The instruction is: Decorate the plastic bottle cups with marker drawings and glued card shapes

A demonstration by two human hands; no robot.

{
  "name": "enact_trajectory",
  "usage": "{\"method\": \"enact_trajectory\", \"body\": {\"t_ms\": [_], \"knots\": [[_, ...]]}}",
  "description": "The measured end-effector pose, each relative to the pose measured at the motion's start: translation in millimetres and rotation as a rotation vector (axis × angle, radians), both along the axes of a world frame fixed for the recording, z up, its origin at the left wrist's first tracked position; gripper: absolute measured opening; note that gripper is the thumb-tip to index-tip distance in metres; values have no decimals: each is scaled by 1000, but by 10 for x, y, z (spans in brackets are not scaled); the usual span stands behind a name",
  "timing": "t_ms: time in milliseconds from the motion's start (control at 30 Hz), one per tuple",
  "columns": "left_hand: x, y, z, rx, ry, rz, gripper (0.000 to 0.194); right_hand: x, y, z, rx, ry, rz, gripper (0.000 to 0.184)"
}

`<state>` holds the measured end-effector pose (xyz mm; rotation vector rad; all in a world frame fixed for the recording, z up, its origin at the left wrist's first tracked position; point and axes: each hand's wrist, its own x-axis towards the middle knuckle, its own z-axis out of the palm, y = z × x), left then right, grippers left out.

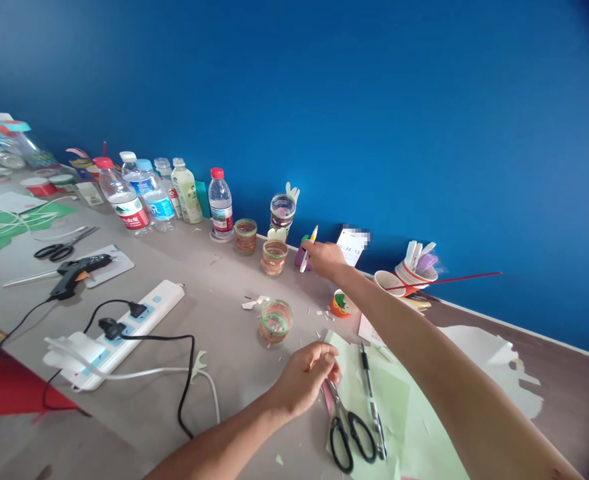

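Observation:
My right hand [328, 258] reaches toward the back of the table, its fingers closed on a white marker [304, 261] with a yellow-orange end pointing up. A small purple object [299, 257] stands just behind that marker. Nearer to me, my left hand [310, 375] has thumb and fingers pinched together; whatever they hold, if anything, is too small to make out. Black-handled scissors [343, 419] lie right by its fingertips, with a black pen [371, 400] beside them on light green paper [399, 393]. A banded clear cup [275, 321] stands left of that hand.
Decorated cups [245, 237] and several plastic bottles [221, 207] line the blue wall. At left lie a power strip [124, 333] with cords, a hot glue gun [77, 275] and another pair of scissors [61, 250]. Paper cups [389, 283] and an orange container [341, 305] stand at right.

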<state>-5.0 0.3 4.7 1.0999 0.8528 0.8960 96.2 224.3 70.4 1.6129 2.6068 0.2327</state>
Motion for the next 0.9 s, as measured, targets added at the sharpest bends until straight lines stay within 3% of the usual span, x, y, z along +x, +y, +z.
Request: {"method": "enact_trajectory", "body": {"t_ms": [267, 400, 600, 733, 800, 900], "knots": [[6, 6, 11, -6, 11, 6, 73, -106, -18, 30, 7, 19, -21, 33], [8, 8, -25, -9, 7, 20, 71, -151, -16, 57, 28, 56, -4, 24], [6, 12, -29, -24, -11, 30, 75, 2, -98, 294, 135, 170, 28, 38], [-7, 34, -11, -36, -40, 83, 70, 286, -515, 404, 176, 234, 81, 43], [-8, 42, -27, -60, -91, 126, 65, 470, -844, 348, 171, 248, 127, 41], [3, 39, -67, -100, -210, 159, 63, 725, -1353, 138, 201, 300, 358, 40]]}}
